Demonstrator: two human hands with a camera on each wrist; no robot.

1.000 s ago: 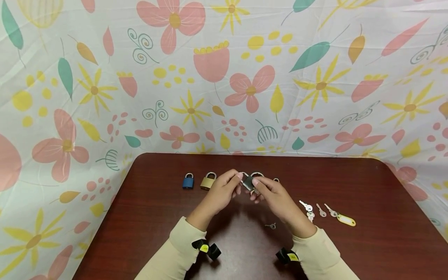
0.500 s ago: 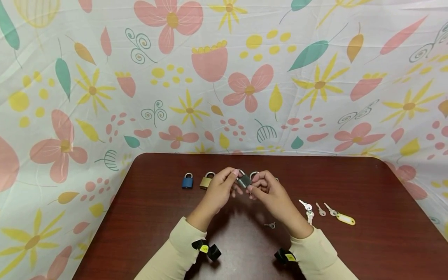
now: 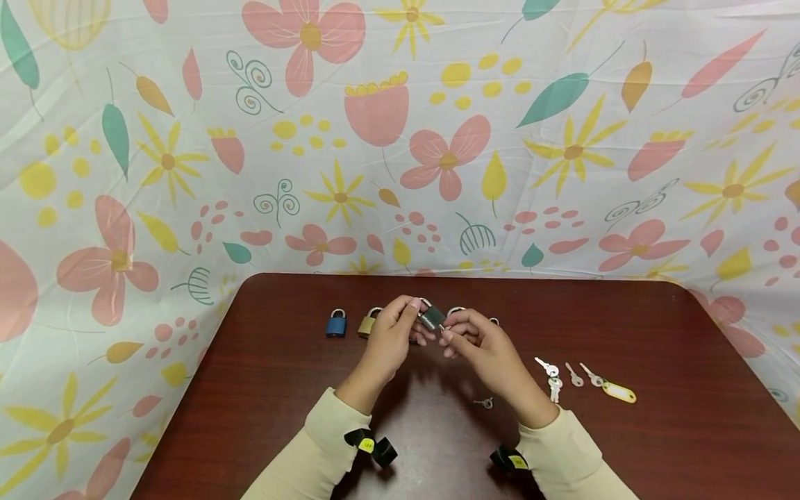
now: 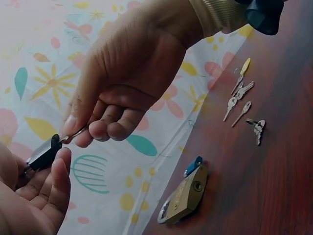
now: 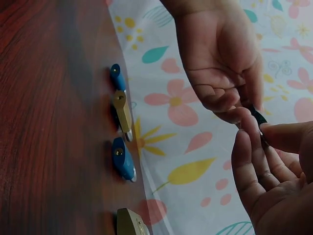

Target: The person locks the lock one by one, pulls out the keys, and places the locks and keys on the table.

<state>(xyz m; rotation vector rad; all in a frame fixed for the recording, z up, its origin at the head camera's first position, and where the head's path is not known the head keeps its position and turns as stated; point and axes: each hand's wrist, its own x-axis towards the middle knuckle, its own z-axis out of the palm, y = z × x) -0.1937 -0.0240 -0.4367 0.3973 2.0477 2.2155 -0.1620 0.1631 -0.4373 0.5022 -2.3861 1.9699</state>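
Note:
A dark padlock (image 3: 431, 318) is held up over the table between both hands. My left hand (image 3: 390, 337) grips it at the shackle end, with the thumb on top. At the padlock's lower end, my right hand (image 3: 484, 344) pinches a small key (image 4: 74, 135) between thumb and forefinger. In the left wrist view the key meets the end of the padlock's body. How deep it sits cannot be told. The right wrist view shows only a dark sliver of the padlock (image 5: 258, 116), with fingers covering the remainder.
Toward the back of the table stand a blue padlock (image 3: 335, 323), a brass padlock (image 3: 367, 323), another blue padlock (image 5: 123, 159) and another brass padlock (image 5: 129, 223). One loose key (image 3: 484, 403) lies in front. Several keys with a yellow tag (image 3: 619, 392) lie at right.
The padlock has shifted left and turned in the hands. My right thumb has moved from its body down to the key at its lower end. Things on the table have stayed put.

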